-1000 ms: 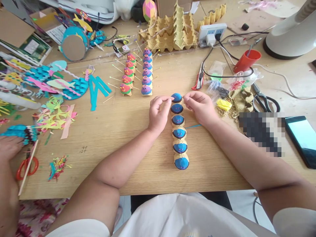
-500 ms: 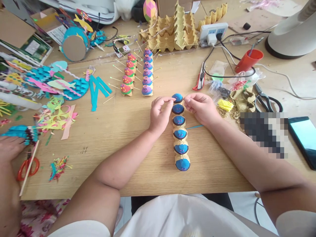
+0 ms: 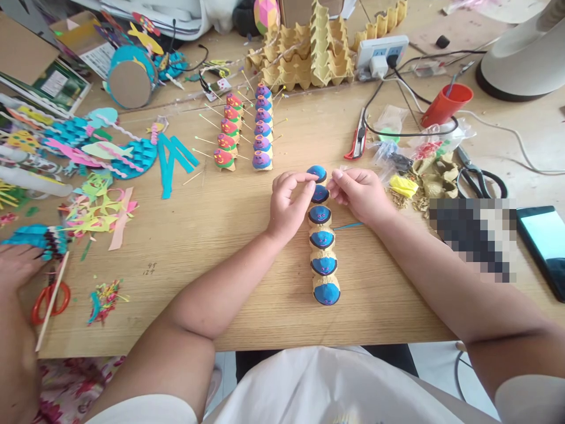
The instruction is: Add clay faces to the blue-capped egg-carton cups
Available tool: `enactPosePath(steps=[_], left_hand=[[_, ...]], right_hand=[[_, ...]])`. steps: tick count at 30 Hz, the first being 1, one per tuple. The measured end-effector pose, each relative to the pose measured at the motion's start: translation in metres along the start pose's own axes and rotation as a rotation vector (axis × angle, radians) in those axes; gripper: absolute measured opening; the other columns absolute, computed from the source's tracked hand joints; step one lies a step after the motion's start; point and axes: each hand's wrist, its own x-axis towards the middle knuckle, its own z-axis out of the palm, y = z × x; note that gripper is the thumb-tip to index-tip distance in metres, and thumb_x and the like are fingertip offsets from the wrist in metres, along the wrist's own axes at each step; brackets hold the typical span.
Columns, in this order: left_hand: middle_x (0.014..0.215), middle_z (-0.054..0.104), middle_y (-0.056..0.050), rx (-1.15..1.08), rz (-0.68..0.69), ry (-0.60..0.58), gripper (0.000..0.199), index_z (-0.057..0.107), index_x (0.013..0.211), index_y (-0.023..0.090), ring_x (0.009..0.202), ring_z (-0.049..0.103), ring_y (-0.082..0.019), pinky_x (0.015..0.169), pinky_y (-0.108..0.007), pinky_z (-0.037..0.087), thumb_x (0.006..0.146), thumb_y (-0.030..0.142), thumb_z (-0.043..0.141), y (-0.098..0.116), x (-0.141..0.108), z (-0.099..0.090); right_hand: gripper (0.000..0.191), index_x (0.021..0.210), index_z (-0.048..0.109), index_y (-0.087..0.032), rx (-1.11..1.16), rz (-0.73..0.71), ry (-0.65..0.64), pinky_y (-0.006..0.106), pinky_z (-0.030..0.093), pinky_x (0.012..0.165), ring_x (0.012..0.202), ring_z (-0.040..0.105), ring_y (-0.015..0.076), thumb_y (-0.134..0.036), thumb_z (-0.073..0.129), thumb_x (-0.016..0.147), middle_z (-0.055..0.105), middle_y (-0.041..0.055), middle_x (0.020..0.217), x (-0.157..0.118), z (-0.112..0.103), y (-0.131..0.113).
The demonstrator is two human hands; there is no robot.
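Observation:
A strip of egg-carton cups (image 3: 323, 239) with blue painted domes and small pink faces lies upright in front of me, running away from the table's near side. At the left of its far end is my left hand (image 3: 289, 203), thumb and forefinger closed near the farthest blue dome (image 3: 316, 172). My right hand (image 3: 358, 191) is closed in a pinch just to the right of that dome. Whatever either hand pinches is too small to make out. A thin blue stick (image 3: 348, 226) lies beside the strip, under my right wrist.
Red-green (image 3: 227, 132) and purple cup strips (image 3: 263, 129) with pins stand beyond my left hand. A red cutter (image 3: 358, 138), red cup (image 3: 445, 106), black scissors (image 3: 479, 176) and phone (image 3: 542, 247) lie right. At the left are paper scraps (image 3: 99, 212) and another person's hand (image 3: 17, 265).
My left fingertips have shifted slightly right and nearer to me, over the edge of the far dome. My right hand has barely moved, its pinch still closed.

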Motion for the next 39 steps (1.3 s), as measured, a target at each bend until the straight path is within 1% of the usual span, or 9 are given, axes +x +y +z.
enactPosePath(steps=[4, 8, 15, 19, 24, 27, 32, 35, 39], left_hand=[[0.111, 0.080, -0.005, 0.073, 0.098, -0.023, 0.026, 0.080, 0.107, 0.027, 0.115, 0.069, -0.022, 0.111, -0.039, 0.050, 0.103, 0.049, 0.066, 0.005, -0.001, -0.002], [0.113, 0.079, -0.004, 0.118, 0.130, -0.052, 0.027, 0.080, 0.110, 0.028, 0.117, 0.069, -0.022, 0.112, -0.039, 0.051, 0.100, 0.051, 0.071, 0.006, -0.001, -0.002], [0.106, 0.078, -0.003, 0.122, 0.144, -0.054, 0.019, 0.082, 0.098, 0.029, 0.111, 0.069, -0.021, 0.109, -0.040, 0.051, 0.098, 0.047, 0.075, 0.006, 0.000, -0.001], [0.103, 0.077, -0.003, 0.084, 0.156, -0.011, 0.022, 0.081, 0.097, 0.028, 0.107, 0.069, -0.021, 0.106, -0.040, 0.051, 0.099, 0.048, 0.073, 0.005, 0.000, -0.002], [0.098, 0.077, -0.004, 0.067, 0.136, 0.025, 0.028, 0.079, 0.094, 0.027, 0.105, 0.069, -0.022, 0.105, -0.041, 0.052, 0.101, 0.052, 0.069, 0.005, 0.000, -0.002], [0.099, 0.077, -0.004, 0.054, 0.137, 0.034, 0.028, 0.079, 0.095, 0.028, 0.105, 0.069, -0.021, 0.105, -0.040, 0.053, 0.101, 0.053, 0.069, 0.006, -0.001, -0.002], [0.109, 0.080, -0.005, 0.001, 0.109, 0.028, 0.032, 0.079, 0.108, 0.028, 0.111, 0.070, -0.021, 0.108, -0.039, 0.052, 0.104, 0.055, 0.063, 0.003, -0.001, -0.003], [0.105, 0.078, -0.005, -0.010, 0.095, 0.057, 0.036, 0.079, 0.102, 0.027, 0.108, 0.070, -0.021, 0.106, -0.038, 0.053, 0.105, 0.058, 0.060, 0.003, -0.001, -0.003], [0.103, 0.076, -0.005, -0.010, 0.092, 0.027, 0.034, 0.083, 0.103, 0.029, 0.108, 0.069, -0.021, 0.107, -0.038, 0.053, 0.105, 0.055, 0.061, 0.005, -0.003, -0.004]], right_hand=[[0.065, 0.066, 0.075, -0.018, -0.101, -0.065, -0.011, 0.025, 0.038, 0.046, 0.048, 0.049, 0.0087, -0.083, 0.082, 0.072, 0.065, 0.0011, 0.056, -0.004, 0.002, -0.005], [0.067, 0.063, 0.072, -0.018, -0.209, -0.126, -0.062, 0.026, 0.037, 0.049, 0.051, 0.048, 0.0096, -0.084, 0.076, 0.078, 0.064, 0.0017, 0.056, -0.007, 0.003, -0.013], [0.073, 0.057, 0.066, -0.018, -0.330, -0.184, -0.127, 0.028, 0.033, 0.053, 0.054, 0.045, 0.0104, -0.086, 0.066, 0.084, 0.055, 0.0006, 0.053, -0.010, 0.001, -0.016], [0.072, 0.065, 0.069, -0.018, -0.246, -0.143, -0.154, 0.027, 0.036, 0.054, 0.054, 0.046, 0.0096, -0.086, 0.065, 0.086, 0.059, 0.0009, 0.059, -0.010, 0.001, -0.014], [0.055, 0.084, 0.075, -0.018, -0.042, -0.073, -0.192, 0.025, 0.043, 0.058, 0.062, 0.054, 0.0107, -0.070, 0.090, 0.073, 0.068, 0.0001, 0.068, -0.008, 0.004, -0.012], [0.053, 0.083, 0.073, -0.018, 0.007, -0.054, -0.186, 0.024, 0.042, 0.055, 0.058, 0.052, 0.0089, -0.065, 0.094, 0.071, 0.066, -0.0014, 0.066, -0.007, 0.005, -0.011], [0.055, 0.083, 0.072, -0.019, 0.032, -0.030, -0.140, 0.023, 0.042, 0.054, 0.058, 0.052, 0.0084, -0.068, 0.093, 0.070, 0.066, -0.0018, 0.067, -0.008, 0.006, -0.012], [0.054, 0.080, 0.069, -0.020, 0.051, -0.031, -0.106, 0.022, 0.042, 0.054, 0.057, 0.051, 0.0079, -0.067, 0.094, 0.069, 0.066, -0.0021, 0.067, -0.009, 0.006, -0.013], [0.053, 0.081, 0.068, -0.020, 0.075, -0.042, -0.080, 0.022, 0.042, 0.054, 0.056, 0.049, 0.0072, -0.064, 0.094, 0.070, 0.066, -0.0025, 0.068, -0.008, 0.006, -0.012]])
